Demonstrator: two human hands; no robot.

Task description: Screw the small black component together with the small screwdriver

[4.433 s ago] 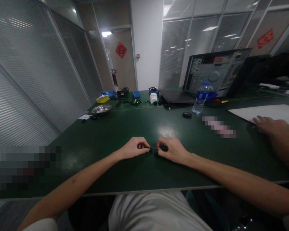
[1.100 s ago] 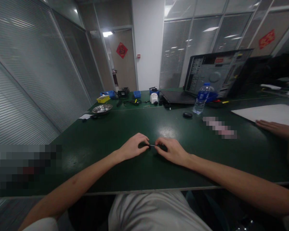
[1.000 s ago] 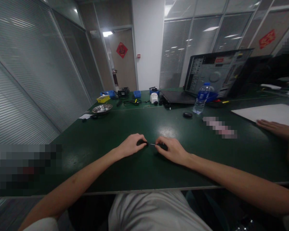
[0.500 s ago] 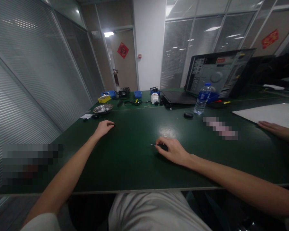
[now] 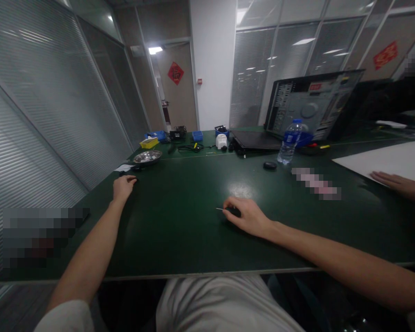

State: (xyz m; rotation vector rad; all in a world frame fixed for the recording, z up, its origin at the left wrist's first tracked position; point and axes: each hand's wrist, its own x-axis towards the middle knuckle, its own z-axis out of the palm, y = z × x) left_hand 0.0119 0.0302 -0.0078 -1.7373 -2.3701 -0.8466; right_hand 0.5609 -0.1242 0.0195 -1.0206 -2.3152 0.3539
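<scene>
My left hand (image 5: 123, 186) is over the left side of the green table, fingers pinched. Something small and dark shows at its fingertips, too small to name. Close beyond it are a white paper (image 5: 124, 168) and a shiny metal dish (image 5: 147, 157) holding small pieces. Resting on the table right of the middle, my right hand (image 5: 251, 216) is closed on a thin silver-tipped tool (image 5: 219, 209). The tip points left, and the rest of the tool is hidden by the fingers.
A water bottle (image 5: 288, 143), a black mouse-like object (image 5: 270, 165) and an open computer case (image 5: 311, 108) stand at the right rear. Another person's hand (image 5: 397, 182) lies on a white board (image 5: 394, 159). Along the back are a yellow tray (image 5: 149, 143), cables and blue boxes.
My left hand has moved left across the table, nearer the white paper, with its fingers still pinched. My right hand has stayed in place with the tool.
</scene>
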